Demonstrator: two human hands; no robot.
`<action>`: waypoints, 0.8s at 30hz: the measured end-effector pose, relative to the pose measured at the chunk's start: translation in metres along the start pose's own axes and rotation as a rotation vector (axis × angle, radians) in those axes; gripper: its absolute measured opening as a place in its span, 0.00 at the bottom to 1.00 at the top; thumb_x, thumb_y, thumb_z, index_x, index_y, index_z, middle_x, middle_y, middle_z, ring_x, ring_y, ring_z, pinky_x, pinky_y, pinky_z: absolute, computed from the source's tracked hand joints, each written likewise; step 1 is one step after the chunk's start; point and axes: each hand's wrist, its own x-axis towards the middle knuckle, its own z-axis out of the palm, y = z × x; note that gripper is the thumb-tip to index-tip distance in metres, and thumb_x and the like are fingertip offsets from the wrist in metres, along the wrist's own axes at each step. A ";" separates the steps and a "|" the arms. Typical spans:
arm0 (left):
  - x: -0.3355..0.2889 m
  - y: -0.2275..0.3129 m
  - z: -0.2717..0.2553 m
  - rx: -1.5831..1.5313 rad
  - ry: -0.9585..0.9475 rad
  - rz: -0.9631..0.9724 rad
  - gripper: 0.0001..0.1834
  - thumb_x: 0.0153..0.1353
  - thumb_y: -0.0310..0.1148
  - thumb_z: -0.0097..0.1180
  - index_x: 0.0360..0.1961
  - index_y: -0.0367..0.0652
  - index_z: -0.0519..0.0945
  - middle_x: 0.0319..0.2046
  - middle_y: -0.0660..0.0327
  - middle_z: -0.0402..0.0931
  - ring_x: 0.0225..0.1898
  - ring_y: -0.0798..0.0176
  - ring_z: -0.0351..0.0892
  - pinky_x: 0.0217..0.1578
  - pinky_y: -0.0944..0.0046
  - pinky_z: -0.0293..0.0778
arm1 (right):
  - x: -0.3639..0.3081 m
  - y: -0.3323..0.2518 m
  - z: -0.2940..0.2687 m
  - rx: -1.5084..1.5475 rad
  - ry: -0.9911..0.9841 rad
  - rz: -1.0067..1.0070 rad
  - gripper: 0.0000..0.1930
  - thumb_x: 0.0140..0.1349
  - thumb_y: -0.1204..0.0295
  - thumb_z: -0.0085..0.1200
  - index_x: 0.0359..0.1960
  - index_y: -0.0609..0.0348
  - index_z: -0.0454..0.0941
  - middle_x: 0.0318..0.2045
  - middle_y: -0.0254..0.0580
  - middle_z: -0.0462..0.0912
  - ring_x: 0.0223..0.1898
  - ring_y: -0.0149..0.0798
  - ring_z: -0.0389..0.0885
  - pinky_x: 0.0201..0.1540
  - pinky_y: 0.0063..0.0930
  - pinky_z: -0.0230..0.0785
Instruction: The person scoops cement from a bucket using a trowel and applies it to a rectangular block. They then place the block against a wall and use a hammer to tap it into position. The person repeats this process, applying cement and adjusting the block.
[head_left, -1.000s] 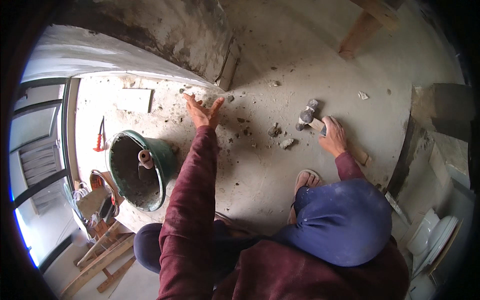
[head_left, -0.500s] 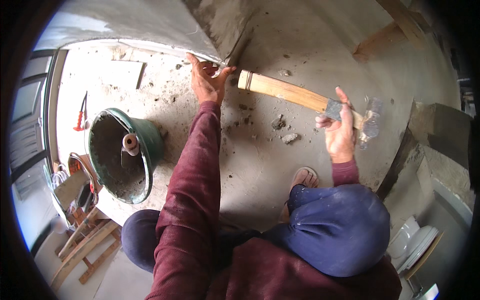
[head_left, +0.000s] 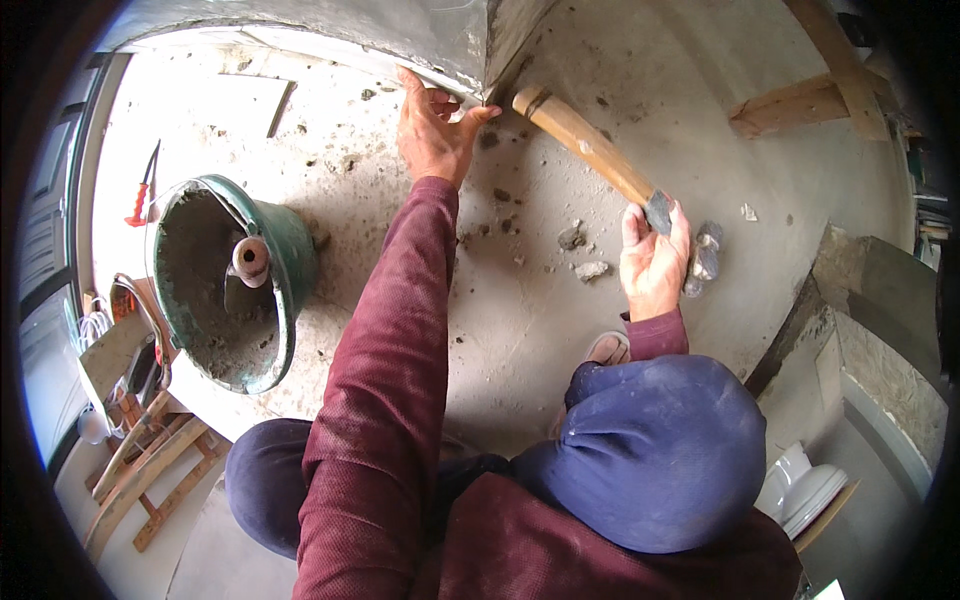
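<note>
My left hand is at the foot of a grey plastered wall corner. Its thumb and forefinger are spread along a thin white strip under the wall's lower edge, the other fingers curled against it. My right hand is closed around the neck of a hammer, close to its head. The wooden handle slants up and left, its butt end near the corner, a short gap from my left thumb. The hammer's worn metal head lies right of my fingers.
Left stands a green bucket of grey mortar, with a wooden-handled trowel inside. Beyond it lies a red-handled tool with a narrow blade. Mortar lumps dot the floor. Wooden pieces lie lower left; a timber brace stands far right.
The hammer's handle has tilted more steeply, its butt swinging up toward the corner. My left hand stays at the strip while the whole view shifts slightly.
</note>
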 end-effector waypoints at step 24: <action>-0.001 0.002 0.001 0.074 -0.044 0.037 0.58 0.43 0.45 0.74 0.64 0.26 0.49 0.36 0.54 0.78 0.37 0.59 0.80 0.36 0.63 0.78 | 0.026 0.008 0.015 -0.007 -0.033 0.058 0.14 0.64 0.64 0.51 0.47 0.57 0.71 0.35 0.47 0.80 0.33 0.44 0.83 0.40 0.36 0.81</action>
